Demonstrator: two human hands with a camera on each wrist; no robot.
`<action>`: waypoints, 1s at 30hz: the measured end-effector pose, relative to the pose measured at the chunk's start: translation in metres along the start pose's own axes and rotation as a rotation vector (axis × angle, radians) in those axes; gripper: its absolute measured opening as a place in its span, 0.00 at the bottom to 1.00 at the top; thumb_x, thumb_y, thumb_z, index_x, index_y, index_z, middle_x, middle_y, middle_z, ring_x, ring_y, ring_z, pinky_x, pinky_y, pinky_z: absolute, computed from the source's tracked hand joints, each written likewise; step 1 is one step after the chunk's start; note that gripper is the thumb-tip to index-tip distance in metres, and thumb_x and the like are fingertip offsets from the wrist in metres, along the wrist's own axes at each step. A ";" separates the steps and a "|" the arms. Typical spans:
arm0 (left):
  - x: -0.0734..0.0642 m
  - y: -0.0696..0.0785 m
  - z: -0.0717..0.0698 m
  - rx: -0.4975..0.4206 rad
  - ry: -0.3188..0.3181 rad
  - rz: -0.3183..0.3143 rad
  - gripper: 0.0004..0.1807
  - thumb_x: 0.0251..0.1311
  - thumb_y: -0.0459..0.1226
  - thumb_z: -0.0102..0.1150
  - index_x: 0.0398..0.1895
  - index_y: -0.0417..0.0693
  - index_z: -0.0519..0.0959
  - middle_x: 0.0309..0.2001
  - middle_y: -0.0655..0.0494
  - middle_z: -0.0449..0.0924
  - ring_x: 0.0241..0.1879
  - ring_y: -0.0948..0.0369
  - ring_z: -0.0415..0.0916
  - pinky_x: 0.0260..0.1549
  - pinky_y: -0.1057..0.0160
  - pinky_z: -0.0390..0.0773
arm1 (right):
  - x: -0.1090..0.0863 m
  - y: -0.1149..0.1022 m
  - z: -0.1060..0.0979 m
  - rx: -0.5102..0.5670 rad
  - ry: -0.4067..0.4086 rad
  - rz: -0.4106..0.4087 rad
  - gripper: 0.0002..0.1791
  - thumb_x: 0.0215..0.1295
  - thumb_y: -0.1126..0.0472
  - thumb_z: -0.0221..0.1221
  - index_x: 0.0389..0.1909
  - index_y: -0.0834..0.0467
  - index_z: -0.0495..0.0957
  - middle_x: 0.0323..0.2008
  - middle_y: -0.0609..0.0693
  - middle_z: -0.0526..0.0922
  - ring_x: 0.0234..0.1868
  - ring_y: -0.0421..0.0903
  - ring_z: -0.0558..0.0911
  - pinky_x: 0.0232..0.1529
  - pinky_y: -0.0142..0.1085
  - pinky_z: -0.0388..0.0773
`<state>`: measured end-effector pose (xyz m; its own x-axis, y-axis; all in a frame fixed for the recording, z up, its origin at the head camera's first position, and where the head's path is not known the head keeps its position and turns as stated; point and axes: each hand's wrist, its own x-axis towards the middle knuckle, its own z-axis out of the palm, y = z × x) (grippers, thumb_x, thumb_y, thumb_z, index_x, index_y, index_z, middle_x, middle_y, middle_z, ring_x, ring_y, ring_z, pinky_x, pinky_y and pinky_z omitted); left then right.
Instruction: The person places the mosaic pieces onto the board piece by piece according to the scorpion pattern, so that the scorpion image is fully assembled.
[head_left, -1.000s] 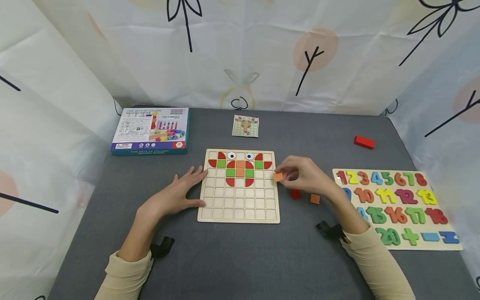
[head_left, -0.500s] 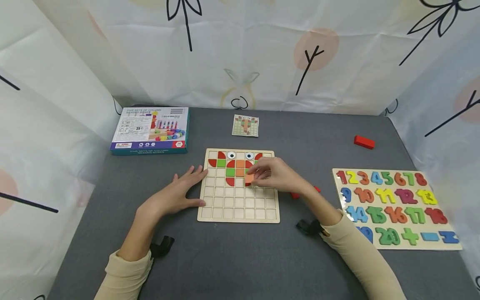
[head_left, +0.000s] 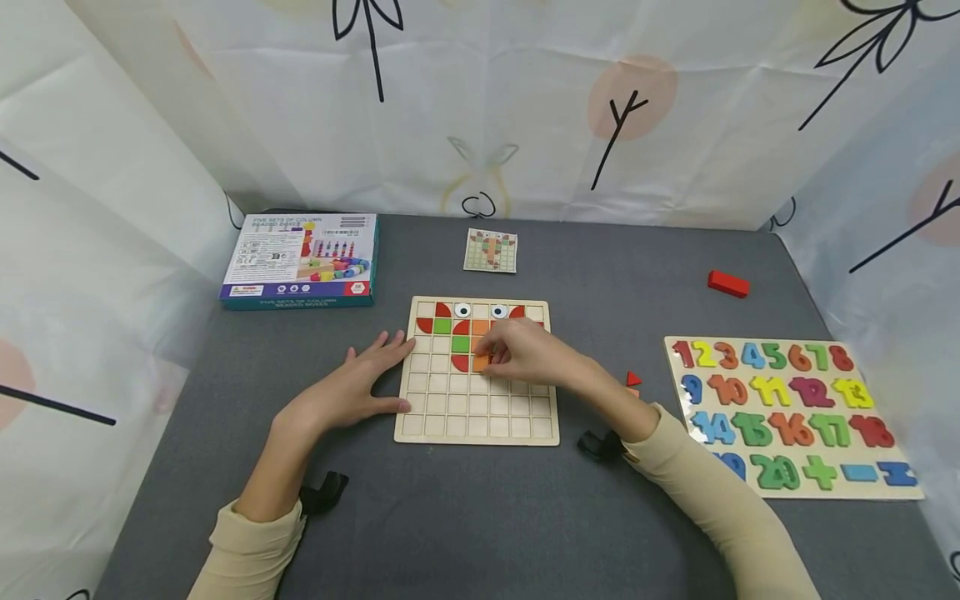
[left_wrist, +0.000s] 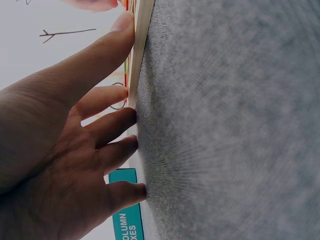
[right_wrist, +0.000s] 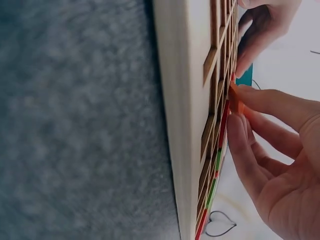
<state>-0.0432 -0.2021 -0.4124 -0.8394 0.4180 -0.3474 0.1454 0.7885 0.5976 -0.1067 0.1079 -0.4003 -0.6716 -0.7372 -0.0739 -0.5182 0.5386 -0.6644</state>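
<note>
A wooden grid board (head_left: 476, 427) lies on the grey table, its upper rows bearing red, green and orange tiles and two eye tiles. My right hand (head_left: 527, 354) pinches an orange square tile (head_left: 481, 363) between thumb and fingers, low over the middle column, beside a red quarter-circle tile (head_left: 460, 363). In the right wrist view the orange tile (right_wrist: 236, 100) is tilted against the board's surface. My left hand (head_left: 348, 387) is spread, with thumb and fingertips touching the board's left edge. Tiles right of the middle column are partly hidden behind my right hand.
A small pattern card (head_left: 491, 252) lies behind the board, and a teal-sided box (head_left: 300, 262) at back left. To the right are a red triangle tile (head_left: 633, 379), a red block (head_left: 728, 284) and a number puzzle board (head_left: 798, 493). Fabric walls surround the table.
My right hand has moved left from the board's right edge, bringing the orange tile over the middle column. My left hand has stayed at the left edge.
</note>
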 end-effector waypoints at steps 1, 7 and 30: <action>0.000 0.000 0.000 0.001 0.000 0.000 0.54 0.66 0.46 0.76 0.89 0.50 0.54 0.89 0.42 0.46 0.90 0.37 0.36 0.80 0.20 0.36 | 0.001 -0.001 0.000 -0.019 0.004 0.000 0.13 0.66 0.65 0.74 0.50 0.63 0.90 0.46 0.55 0.92 0.39 0.40 0.89 0.45 0.31 0.88; 0.000 0.001 -0.001 0.001 -0.001 0.000 0.54 0.66 0.46 0.76 0.89 0.49 0.54 0.89 0.42 0.46 0.90 0.36 0.36 0.80 0.19 0.36 | 0.004 -0.002 0.003 -0.076 0.011 0.013 0.13 0.66 0.65 0.74 0.51 0.63 0.90 0.47 0.54 0.92 0.39 0.42 0.88 0.44 0.31 0.85; -0.001 -0.001 0.001 -0.006 0.002 0.013 0.54 0.66 0.45 0.76 0.89 0.49 0.54 0.89 0.41 0.46 0.90 0.37 0.36 0.81 0.21 0.36 | -0.080 0.031 -0.028 0.035 0.085 0.116 0.13 0.66 0.66 0.74 0.51 0.62 0.89 0.41 0.52 0.92 0.38 0.39 0.86 0.41 0.35 0.88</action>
<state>-0.0419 -0.2029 -0.4131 -0.8387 0.4272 -0.3379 0.1534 0.7805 0.6060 -0.0837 0.1945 -0.3941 -0.7689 -0.6330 -0.0899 -0.4166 0.6027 -0.6806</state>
